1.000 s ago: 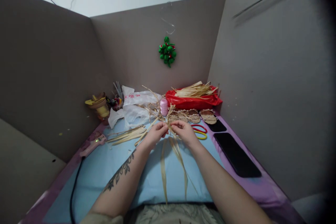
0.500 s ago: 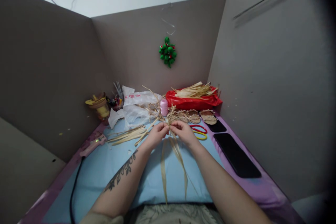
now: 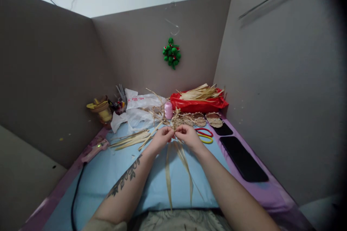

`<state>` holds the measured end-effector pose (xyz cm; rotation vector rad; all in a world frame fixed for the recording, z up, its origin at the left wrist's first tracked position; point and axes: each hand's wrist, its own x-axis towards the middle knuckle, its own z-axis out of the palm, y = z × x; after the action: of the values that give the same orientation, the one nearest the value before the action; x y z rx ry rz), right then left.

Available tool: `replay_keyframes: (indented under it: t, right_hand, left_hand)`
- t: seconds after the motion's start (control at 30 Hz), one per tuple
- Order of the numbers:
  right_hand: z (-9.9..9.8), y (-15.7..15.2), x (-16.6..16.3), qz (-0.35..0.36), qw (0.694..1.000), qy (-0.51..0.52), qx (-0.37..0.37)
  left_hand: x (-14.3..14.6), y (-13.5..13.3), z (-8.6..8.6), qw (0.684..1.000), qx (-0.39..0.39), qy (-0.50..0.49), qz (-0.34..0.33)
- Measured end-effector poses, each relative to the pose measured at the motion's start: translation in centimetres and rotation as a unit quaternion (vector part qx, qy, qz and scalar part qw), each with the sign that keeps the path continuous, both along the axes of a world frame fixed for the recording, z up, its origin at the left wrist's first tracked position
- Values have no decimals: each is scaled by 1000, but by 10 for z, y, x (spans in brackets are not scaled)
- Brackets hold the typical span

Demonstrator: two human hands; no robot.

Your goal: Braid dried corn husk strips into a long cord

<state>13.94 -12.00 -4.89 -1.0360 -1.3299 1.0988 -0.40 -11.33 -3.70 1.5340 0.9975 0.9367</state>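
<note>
In the middle of the frame, my left hand [image 3: 162, 138] and right hand [image 3: 189, 138] pinch, fingertips nearly meeting, the flat, pale-tan straw strips [image 3: 167, 175] that trail toward the lower centre, apparently mid-plaiting or knotting, so the next move likely calls for firm, even tension from both sides.

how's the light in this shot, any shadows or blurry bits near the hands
Head view throughout: soft, dim light; the thin rod at right casts a fuzzy shadow; the far right edge falls to black; where the fingers pinch the pale strips, fine detail is too small to tell.
</note>
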Motion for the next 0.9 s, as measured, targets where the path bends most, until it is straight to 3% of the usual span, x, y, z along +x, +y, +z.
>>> replay_keyframes:
  t: [0.17,0.33,0.4,0.47,0.57,0.63,0.77,0.9]
  right_hand:
    - [-2,2,6,31,997,54,-36]
    - [-3,-2,5,26,996,46,-76]
    - [-5,-6,-1,0,999,-6,-44]
    - [-7,-11,-9,-53,993,-97,37]
    - [-10,-18,-18,-101,953,-231,169]
    - [-10,-21,-20,-98,929,-283,218]
    - [-3,-21,-16,-107,935,-250,226]
    - [0,-12,-10,-156,970,-133,130]
  left_hand:
    - [-1,1,1,999,33,34,21]
    - [3,4,-6,977,143,102,122]
    - [6,5,-10,980,117,77,143]
    - [8,6,-12,989,52,25,135]
    - [7,7,-12,992,-27,-50,117]
    - [5,7,-10,989,-41,-82,112]
    - [1,7,-6,988,-36,-111,102]
    - [4,5,-6,988,-40,-132,64]
